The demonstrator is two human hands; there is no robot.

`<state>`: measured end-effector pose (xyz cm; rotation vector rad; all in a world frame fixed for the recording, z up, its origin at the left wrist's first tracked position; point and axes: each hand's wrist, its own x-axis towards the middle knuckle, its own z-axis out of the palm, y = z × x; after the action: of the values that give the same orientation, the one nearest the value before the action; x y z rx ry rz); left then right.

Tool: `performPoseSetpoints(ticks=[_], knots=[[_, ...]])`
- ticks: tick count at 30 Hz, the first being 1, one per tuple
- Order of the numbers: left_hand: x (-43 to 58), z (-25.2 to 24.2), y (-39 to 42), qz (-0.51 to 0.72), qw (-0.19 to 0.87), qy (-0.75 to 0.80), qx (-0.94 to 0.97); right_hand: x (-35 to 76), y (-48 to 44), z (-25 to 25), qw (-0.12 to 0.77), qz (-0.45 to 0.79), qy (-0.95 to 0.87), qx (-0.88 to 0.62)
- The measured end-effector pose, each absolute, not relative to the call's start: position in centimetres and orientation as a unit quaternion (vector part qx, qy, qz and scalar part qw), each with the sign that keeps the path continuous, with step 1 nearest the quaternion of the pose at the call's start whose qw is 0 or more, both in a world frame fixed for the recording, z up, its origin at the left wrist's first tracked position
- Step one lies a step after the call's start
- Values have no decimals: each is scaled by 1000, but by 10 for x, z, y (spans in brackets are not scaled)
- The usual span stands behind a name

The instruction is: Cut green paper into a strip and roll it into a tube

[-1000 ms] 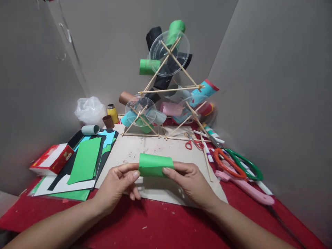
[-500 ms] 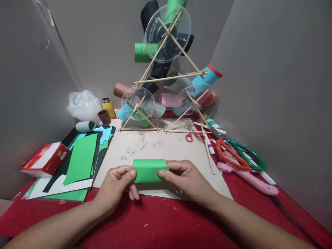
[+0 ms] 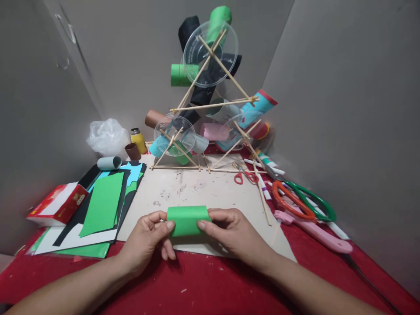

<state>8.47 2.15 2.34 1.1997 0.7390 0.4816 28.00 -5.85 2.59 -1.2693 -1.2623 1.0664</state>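
Observation:
A piece of green paper rolled into a tube point(image 3: 187, 221) lies crosswise between my hands, above the front part of the beige board point(image 3: 210, 192). My left hand point(image 3: 149, 234) pinches its left end, thumb on the near face, with the lower fingers hanging loose. At the right end my right hand point(image 3: 231, 232) grips it the same way, its fingers tucked behind the paper. Past the board's far part stands a stick frame point(image 3: 213, 105) carrying clear plastic discs point(image 3: 210, 54) with coloured paper tubes around them.
Left are green paper sheets point(image 3: 103, 203), a red box point(image 3: 59, 203), a grey tube point(image 3: 109, 163), a brown tube point(image 3: 133, 151), a yellow bottle point(image 3: 138, 140) and a plastic bag point(image 3: 108, 136). Right are red-handled scissors point(image 3: 244, 174), larger scissors point(image 3: 295, 201) and a pink glue gun point(image 3: 323, 234).
The whole view has shifted slightly, so the frame and table sit a little lower in the picture. Both hands keep the same hold on the green paper tube.

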Motion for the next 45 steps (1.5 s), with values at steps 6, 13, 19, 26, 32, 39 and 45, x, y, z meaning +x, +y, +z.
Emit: performPoseSetpoints(ticks=[6, 13, 19, 26, 32, 39, 45], knots=[[84, 20, 25, 199, 773, 317, 513, 280, -58, 25, 497, 454, -533, -514], [80, 21, 26, 203, 762, 292, 542, 278, -59, 29, 501, 425, -556, -510], [78, 25, 20, 248, 714, 283, 590, 277, -61, 29, 519, 350, -586, -515], [69, 22, 22, 386, 425, 240, 783, 283, -58, 25, 566, 267, -538, -564], [59, 15, 33, 414, 187, 145, 879, 293, -54, 21, 578, 250, -446, -636], [57, 19, 30, 327, 19, 93, 940, 291, -53, 18, 558, 273, -456, -637], [58, 24, 24, 277, 4, 89, 957, 294, -51, 9, 545, 291, -463, -636]])
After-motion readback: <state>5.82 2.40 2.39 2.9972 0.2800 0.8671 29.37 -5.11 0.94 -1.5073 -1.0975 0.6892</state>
